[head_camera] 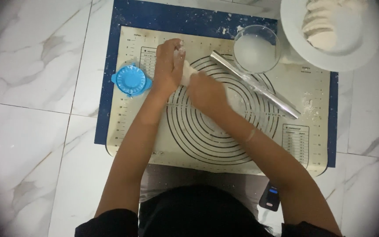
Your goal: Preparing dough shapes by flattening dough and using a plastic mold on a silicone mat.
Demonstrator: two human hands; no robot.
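We see both hands meeting over a pale piece of dough [187, 72] on the cream baking mat [216, 149] with its ringed circles. The left hand [168, 66] is curled around the dough's upper end, floured fingers [180, 49] closed on it. The right hand [207, 93] covers the lower end, pressed down on it. What shows of the dough between the hands runs from upper left to lower right; its full length is hidden. Just left of the left hand lies a blue round dumpling press [130, 80]. A metal rolling pin [254, 84] lies diagonally to the right, beside a clear bowl [256, 48] of white flour.
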